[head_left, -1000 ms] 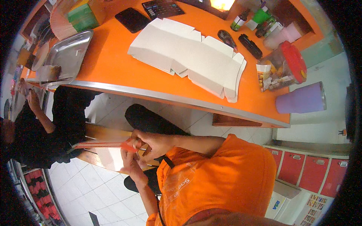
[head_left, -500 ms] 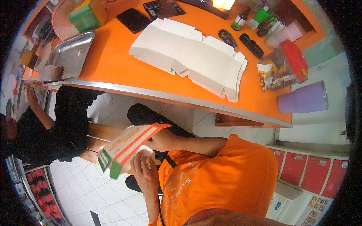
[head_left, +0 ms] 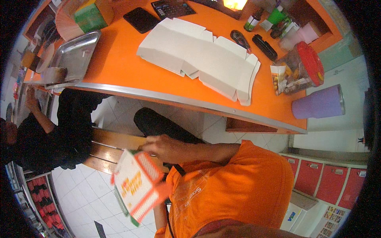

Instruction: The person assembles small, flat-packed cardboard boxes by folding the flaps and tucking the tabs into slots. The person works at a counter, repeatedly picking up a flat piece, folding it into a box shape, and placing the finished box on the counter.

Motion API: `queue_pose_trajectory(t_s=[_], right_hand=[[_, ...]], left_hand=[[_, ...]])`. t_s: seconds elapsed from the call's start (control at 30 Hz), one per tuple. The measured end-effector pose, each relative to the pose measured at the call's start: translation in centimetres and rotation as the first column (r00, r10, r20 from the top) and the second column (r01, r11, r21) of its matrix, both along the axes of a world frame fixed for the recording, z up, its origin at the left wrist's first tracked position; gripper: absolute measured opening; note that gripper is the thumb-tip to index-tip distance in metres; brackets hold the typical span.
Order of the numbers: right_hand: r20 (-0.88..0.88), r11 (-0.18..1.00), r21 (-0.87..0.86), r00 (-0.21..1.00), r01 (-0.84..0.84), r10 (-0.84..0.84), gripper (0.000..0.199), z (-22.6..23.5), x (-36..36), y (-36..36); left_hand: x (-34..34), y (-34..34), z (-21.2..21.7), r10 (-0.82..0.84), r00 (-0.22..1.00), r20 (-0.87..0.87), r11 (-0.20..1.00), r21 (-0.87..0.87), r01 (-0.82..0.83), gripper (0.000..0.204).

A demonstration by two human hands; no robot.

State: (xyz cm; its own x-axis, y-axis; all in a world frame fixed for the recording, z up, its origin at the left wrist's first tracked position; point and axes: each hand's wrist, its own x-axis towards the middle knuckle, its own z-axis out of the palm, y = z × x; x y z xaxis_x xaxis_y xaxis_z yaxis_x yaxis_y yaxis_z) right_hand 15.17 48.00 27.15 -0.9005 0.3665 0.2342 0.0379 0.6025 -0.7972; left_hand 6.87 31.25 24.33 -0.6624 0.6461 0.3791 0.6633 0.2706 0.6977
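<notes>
A small cardboard food box (head_left: pixel 135 182), white with orange and green sides and yellow-orange print, hangs tilted over the bench in front of me. Its orange side flaps are partly folded out. My right hand (head_left: pixel 160 146) has its fingers curled onto the box's upper edge. Below it, my left forearm (head_left: pixel 160 217) rises behind the box, which hides my left hand and its fingers. On the orange table (head_left: pixel 115 65) lies a stack of flat, white, unfolded cartons (head_left: pixel 198 55), touched by neither hand.
A metal tray (head_left: pixel 77 59) stands at the table's left. Along the back are a phone (head_left: pixel 141 20), a calculator (head_left: pixel 172 8) and a stapler (head_left: pixel 264 47). A red-lidded jar (head_left: pixel 297 69) and purple tumbler (head_left: pixel 319 102) stand right. A person in black (head_left: pixel 75 127) sits on the wooden bench (head_left: pixel 101 152).
The box has turned and come lower, showing its printed face and folded orange sides. My right hand has moved to its upper edge. My left hand has gone out of sight behind the box.
</notes>
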Motion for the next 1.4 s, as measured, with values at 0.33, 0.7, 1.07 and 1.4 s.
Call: queue_pose_trajectory(t_s=[0.33, 0.7, 1.07, 1.4], right_hand=[[0.341, 0.996, 0.072, 0.939, -0.061, 0.033, 0.018, 0.9, 0.3, -0.8], [0.353, 0.899, -0.421, 0.935, 0.122, 0.038, 0.011, -2.6, 3.5, -1.3], [0.324, 0.888, -0.35, 0.928, 0.297, -0.183, 0.011, -0.8, 2.9, -3.2], [0.181, 0.78, -0.569, 0.965, 0.261, -0.191, 0.013, -0.5, 2.8, -3.9]], left_hand=[[0.7, 0.1, 0.9, 0.02, 0.474, 0.88, 0.998, -0.047, 0.045, 0.018], [3.3, -2.1, -2.5, -0.081, -0.043, 0.996, 0.996, 0.08, -0.035, 0.016], [3.4, -1.1, -1.9, -0.151, 0.128, 0.98, 0.98, 0.166, -0.111, 0.016], [1.9, -0.4, -0.3, -0.286, 0.084, 0.955, 0.927, 0.298, -0.226, 0.014]])
